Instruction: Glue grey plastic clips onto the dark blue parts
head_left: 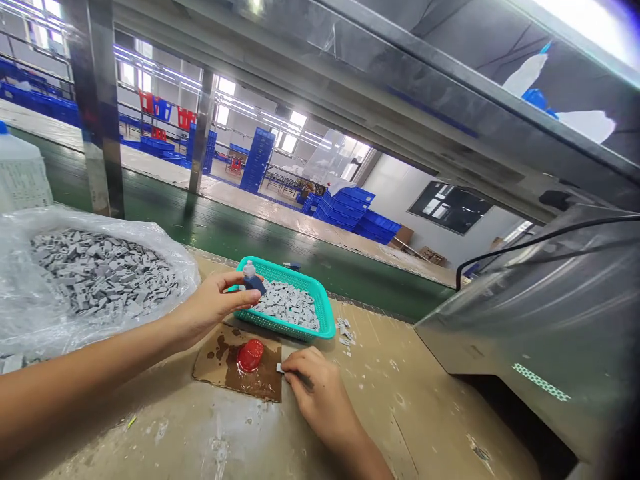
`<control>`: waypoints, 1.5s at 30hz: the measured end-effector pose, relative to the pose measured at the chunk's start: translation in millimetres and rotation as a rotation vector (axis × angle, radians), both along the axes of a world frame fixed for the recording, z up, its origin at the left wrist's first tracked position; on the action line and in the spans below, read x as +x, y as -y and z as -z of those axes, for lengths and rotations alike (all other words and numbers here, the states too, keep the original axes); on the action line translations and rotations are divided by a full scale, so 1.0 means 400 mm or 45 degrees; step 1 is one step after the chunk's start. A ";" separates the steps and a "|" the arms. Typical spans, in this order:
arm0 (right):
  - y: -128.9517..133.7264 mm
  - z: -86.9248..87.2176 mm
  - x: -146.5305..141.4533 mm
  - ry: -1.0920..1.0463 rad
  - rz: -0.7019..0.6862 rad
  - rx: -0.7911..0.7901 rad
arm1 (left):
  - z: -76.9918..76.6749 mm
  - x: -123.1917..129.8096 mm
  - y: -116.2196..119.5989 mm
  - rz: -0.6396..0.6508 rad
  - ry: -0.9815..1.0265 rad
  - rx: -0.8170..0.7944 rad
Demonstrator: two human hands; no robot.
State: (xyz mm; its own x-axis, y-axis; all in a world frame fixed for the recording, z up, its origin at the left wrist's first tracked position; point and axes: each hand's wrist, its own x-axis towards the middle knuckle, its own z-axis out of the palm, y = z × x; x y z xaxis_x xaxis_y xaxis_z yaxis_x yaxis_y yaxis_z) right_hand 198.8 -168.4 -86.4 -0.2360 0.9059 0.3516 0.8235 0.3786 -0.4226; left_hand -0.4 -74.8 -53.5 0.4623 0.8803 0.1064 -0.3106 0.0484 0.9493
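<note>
Your bench top [410, 407] is matt, tan board, scuffed and flecked with pale residue. The cardboard scrap [220, 363] on it is brown and darkly stained, with wet, glossy patches around the shiny red plastic cap [250, 354]. The teal basket [320, 303] is perforated plastic with a smooth rim. The small grey pieces [290, 305] in it look matt. The clear bag [165, 243] at your left is thin, crinkled, glossy plastic film. The upright post [100, 100] is polished, reflective metal. The conveyor belt [240, 233] is smooth, dark green, with a slight sheen.
</note>
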 end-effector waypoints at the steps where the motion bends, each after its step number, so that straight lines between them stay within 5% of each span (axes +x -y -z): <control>1: 0.001 -0.002 0.000 0.001 -0.005 -0.009 | -0.004 0.001 0.006 0.035 0.032 -0.026; 8: 0.015 -0.029 -0.001 -0.128 0.036 0.061 | 0.002 0.011 0.025 0.229 0.085 -0.210; 16: 0.025 -0.041 -0.011 -0.161 0.060 0.183 | 0.005 0.012 0.036 0.261 0.015 -0.317; 20: 0.026 -0.036 -0.020 -0.082 -0.048 0.178 | 0.007 0.014 0.040 0.336 0.062 -0.338; 30: -0.019 -0.207 -0.087 -0.713 0.043 0.117 | -0.021 0.009 0.050 0.280 -0.023 -0.032; 38: -0.068 -0.207 -0.130 -0.839 0.009 0.081 | -0.057 -0.010 0.047 0.090 0.100 0.054; 45: -0.067 -0.208 -0.130 -0.804 -0.036 0.163 | -0.062 -0.009 0.058 0.089 0.054 0.126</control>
